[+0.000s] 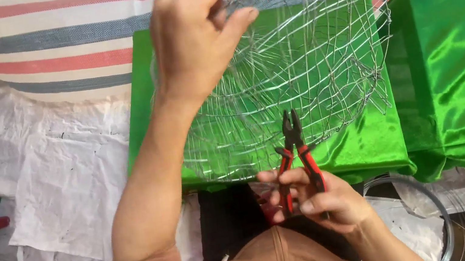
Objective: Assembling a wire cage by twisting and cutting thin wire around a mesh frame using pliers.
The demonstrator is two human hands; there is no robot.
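1. The left hand [194, 38] is raised over the upper rim of a wire basket [309, 70]; thumb and forefinger are pinched narrow on a strand of the rim.
2. The wire basket is an open mesh of thin silver wire, lying tilted with its round mouth toward the camera. It rests on a block covered in green satin cloth [363, 141].
3. The right hand [310, 198] is closed around the red-and-black handles of a pair of pliers [296, 151]. The plier jaws point upward, are shut, and overlap the basket's lower edge.
4. A second green satin block [457, 72] stands just beside the first, to the right.
5. A coil of wire [434, 204] lies below the right hand.
6. White crumpled sheeting [61, 174] covers the floor at left; a striped cloth [47, 41] lies beyond it.
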